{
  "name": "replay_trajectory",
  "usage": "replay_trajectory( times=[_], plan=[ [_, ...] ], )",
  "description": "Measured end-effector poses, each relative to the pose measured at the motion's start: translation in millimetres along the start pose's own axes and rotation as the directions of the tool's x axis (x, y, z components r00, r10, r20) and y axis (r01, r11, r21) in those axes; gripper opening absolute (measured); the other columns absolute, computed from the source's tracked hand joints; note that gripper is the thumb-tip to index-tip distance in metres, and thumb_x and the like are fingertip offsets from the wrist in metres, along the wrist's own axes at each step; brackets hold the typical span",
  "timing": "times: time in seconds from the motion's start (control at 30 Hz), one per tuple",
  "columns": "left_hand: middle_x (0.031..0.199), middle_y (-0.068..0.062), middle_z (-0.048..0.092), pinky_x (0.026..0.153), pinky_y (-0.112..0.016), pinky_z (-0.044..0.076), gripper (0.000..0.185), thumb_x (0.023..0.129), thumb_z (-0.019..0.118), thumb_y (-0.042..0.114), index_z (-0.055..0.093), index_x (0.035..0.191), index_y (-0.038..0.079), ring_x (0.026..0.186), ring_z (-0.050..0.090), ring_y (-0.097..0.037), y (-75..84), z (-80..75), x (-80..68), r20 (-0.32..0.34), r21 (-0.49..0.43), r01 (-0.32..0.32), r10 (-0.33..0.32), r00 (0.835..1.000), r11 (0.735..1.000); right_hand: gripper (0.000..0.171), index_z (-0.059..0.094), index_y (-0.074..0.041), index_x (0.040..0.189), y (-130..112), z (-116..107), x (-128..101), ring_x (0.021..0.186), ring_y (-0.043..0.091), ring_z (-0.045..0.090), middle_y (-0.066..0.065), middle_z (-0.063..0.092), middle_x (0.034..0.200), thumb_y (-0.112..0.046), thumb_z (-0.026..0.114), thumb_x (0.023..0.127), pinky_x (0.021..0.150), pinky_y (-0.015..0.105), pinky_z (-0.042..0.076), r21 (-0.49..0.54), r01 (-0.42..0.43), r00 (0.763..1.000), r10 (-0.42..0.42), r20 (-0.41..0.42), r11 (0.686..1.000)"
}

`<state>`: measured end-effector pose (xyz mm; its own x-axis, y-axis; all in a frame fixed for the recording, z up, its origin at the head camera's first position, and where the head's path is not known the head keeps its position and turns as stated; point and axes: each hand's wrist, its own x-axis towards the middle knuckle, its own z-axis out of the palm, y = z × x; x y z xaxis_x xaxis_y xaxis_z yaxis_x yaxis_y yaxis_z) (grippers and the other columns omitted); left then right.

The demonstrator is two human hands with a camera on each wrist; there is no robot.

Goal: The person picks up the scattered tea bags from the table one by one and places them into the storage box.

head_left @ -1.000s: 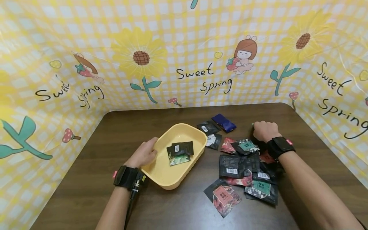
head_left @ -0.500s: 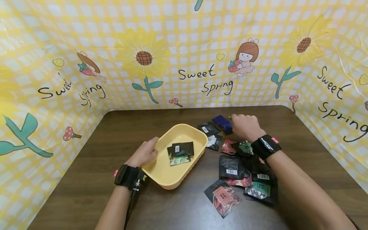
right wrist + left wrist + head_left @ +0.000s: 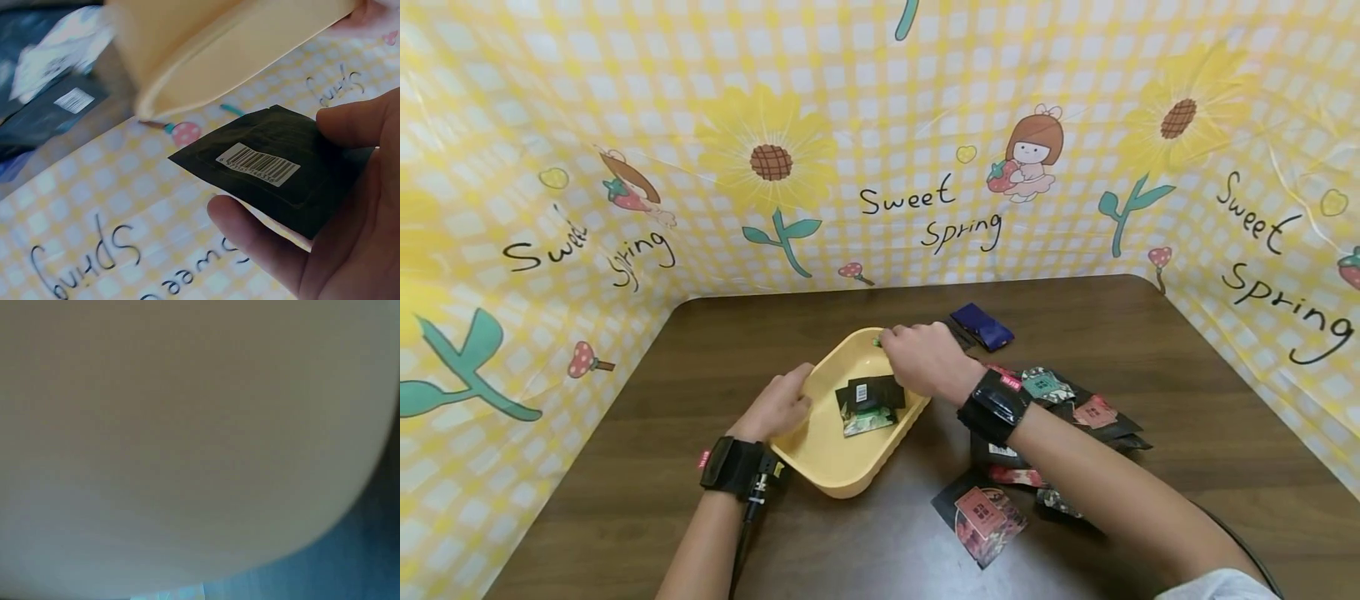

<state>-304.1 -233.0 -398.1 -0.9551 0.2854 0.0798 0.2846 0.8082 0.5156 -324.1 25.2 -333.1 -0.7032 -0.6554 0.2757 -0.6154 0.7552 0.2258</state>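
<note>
Over yellow tray | right hand pinches black packet | blue pouch behind

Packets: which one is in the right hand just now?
The black packet with a white barcode, pinched by the right hand over the yellow tray. All the other packets lie flat in the tray or on the table.

The head camera looks down from above at the whole table. The right wrist camera sits close below the tray, also seen from the head. The left wrist view is blocked, very near.
</note>
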Motion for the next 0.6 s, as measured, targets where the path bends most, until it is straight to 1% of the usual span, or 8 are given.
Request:
replay_trajectory(
  times=[0.07, 0.1, 0.23, 0.3, 0.43, 0.47, 0.53, 0.6],
  plan=[
    [0.088, -0.014, 0.064, 0.058, -0.027, 0.047, 0.036, 0.088, 0.047, -0.002, 0.049, 0.123, 0.002, 0.067, 0.059, -0.016, 0.1, 0.3, -0.5, 0.001, -0.004, 0.008, -0.008, 1.0, 1.0, 0.022, 0.06, -0.014, 0.109, -7.1, -0.7, 2.2, 0.066, 0.016, 0.061, 0.001, 0.066, 0.09, -0.029, 0.05, 0.096, 0.05, 0.032, 0.046, 0.026, 0.011, 0.999, -0.012, 0.029, 1.0],
    [0.089, -0.015, 0.065, 0.058, -0.027, 0.047, 0.036, 0.088, 0.048, -0.002, 0.049, 0.123, 0.002, 0.067, 0.06, -0.016, 0.2, 0.4, -0.9, 0.002, -0.005, 0.008, -0.008, 1.0, 1.0, 0.027, 0.058, -0.014, 0.112, -9.7, -1.1, 2.6, 0.068, 0.016, 0.061, 0.001, 0.065, 0.091, -0.035, 0.052, 0.095, 0.051, 0.032, 0.046, 0.04, 0.014, 0.999, -0.016, 0.047, 0.999],
    [0.089, -0.014, 0.065, 0.059, -0.027, 0.048, 0.036, 0.088, 0.048, -0.002, 0.049, 0.123, 0.002, 0.068, 0.06, -0.016, 1.6, 2.7, 0.2, 0.002, -0.005, 0.009, -0.009, 1.0, 1.0, 0.056, 0.05, -0.015, 0.127, -10.3, -0.4, -1.5, 0.079, 0.019, 0.066, 0.003, 0.065, 0.102, -0.055, 0.056, 0.089, 0.056, 0.033, 0.049, 0.091, 0.013, 0.993, -0.023, 0.114, 0.996],
    [0.089, -0.014, 0.065, 0.059, -0.027, 0.048, 0.036, 0.088, 0.049, -0.002, 0.049, 0.124, 0.002, 0.067, 0.06, -0.016, 1.9, 3.2, 0.4, -0.003, 0.002, 0.011, -0.011, 1.0, 1.0, 0.063, 0.048, -0.014, 0.132, -6.5, 0.7, -4.9, 0.085, 0.021, 0.066, 0.005, 0.065, 0.107, -0.058, 0.055, 0.087, 0.058, 0.034, 0.05, 0.109, -0.003, 0.991, -0.012, 0.135, 0.994],
    [0.089, -0.014, 0.064, 0.06, -0.028, 0.048, 0.037, 0.087, 0.048, -0.002, 0.049, 0.125, 0.001, 0.067, 0.059, -0.016, 1.3, 2.7, 0.8, -0.009, 0.017, 0.005, -0.005, 1.0, 1.0, 0.06, 0.051, -0.014, 0.133, 11.1, 3.1, -12.9, 0.088, 0.02, 0.066, 0.005, 0.066, 0.109, -0.057, 0.051, 0.091, 0.06, 0.035, 0.049, 0.143, -0.067, 0.986, 0.044, 0.163, 0.987],
    [0.088, -0.014, 0.064, 0.06, -0.028, 0.048, 0.038, 0.087, 0.048, -0.002, 0.048, 0.125, 0.001, 0.067, 0.059, -0.016, 1.1, 2.4, 1.0, -0.009, 0.018, 0.003, -0.003, 1.0, 1.0, 0.059, 0.052, -0.014, 0.132, 17.3, 3.9, -15.2, 0.087, 0.02, 0.066, 0.004, 0.066, 0.108, -0.056, 0.051, 0.091, 0.059, 0.034, 0.049, 0.152, -0.088, 0.983, 0.062, 0.172, 0.984],
    [0.088, -0.015, 0.064, 0.06, -0.028, 0.048, 0.038, 0.087, 0.048, -0.002, 0.048, 0.125, 0.001, 0.067, 0.059, -0.017, 1.4, 2.0, 0.9, -0.003, 0.013, 0.006, -0.006, 1.0, 1.0, 0.057, 0.052, -0.015, 0.133, 31.0, 3.9, -22.0, 0.091, 0.02, 0.066, 0.004, 0.067, 0.11, -0.054, 0.051, 0.092, 0.063, 0.034, 0.05, 0.174, -0.13, 0.977, 0.096, 0.193, 0.976],
    [0.088, -0.015, 0.064, 0.059, -0.028, 0.048, 0.038, 0.088, 0.048, -0.002, 0.048, 0.126, 0.001, 0.067, 0.059, -0.016, 1.5, 1.8, 0.5, -0.003, 0.009, 0.009, -0.009, 1.0, 1.0, 0.055, 0.053, -0.015, 0.132, 45.8, 5.3, -29.2, 0.092, 0.019, 0.064, 0.003, 0.066, 0.11, -0.053, 0.052, 0.092, 0.064, 0.034, 0.048, 0.196, -0.178, 0.967, 0.135, 0.215, 0.964]
  ],
)
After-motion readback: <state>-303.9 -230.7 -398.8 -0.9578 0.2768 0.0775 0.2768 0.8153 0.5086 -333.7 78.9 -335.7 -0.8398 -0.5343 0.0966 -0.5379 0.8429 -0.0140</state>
